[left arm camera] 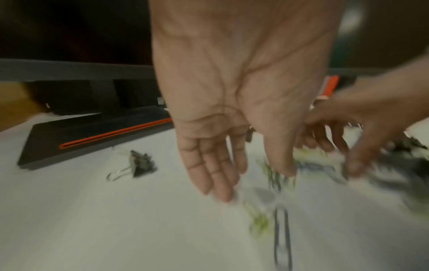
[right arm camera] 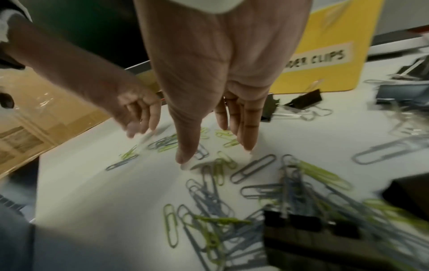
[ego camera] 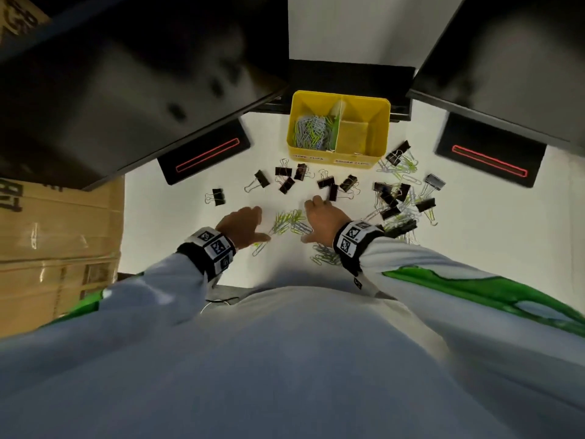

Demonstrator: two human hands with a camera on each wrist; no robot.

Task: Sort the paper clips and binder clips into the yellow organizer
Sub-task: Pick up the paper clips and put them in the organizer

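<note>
head view, left hand (ego camera: 243,224) and right hand (ego camera: 323,218) spread flat, fingers straight, flanking loose paper clips (ego camera: 288,220), gripping nothing

Paper clips (left arm camera: 276,176) by left hand (left arm camera: 234,95) blurred; organizer (right arm camera: 329,47) label half hidden.

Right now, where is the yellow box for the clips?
In the head view the yellow plastic organizer stands at the far middle of the white table, between two black monitor bases, with black metal binder clips scattered just before it.
</note>
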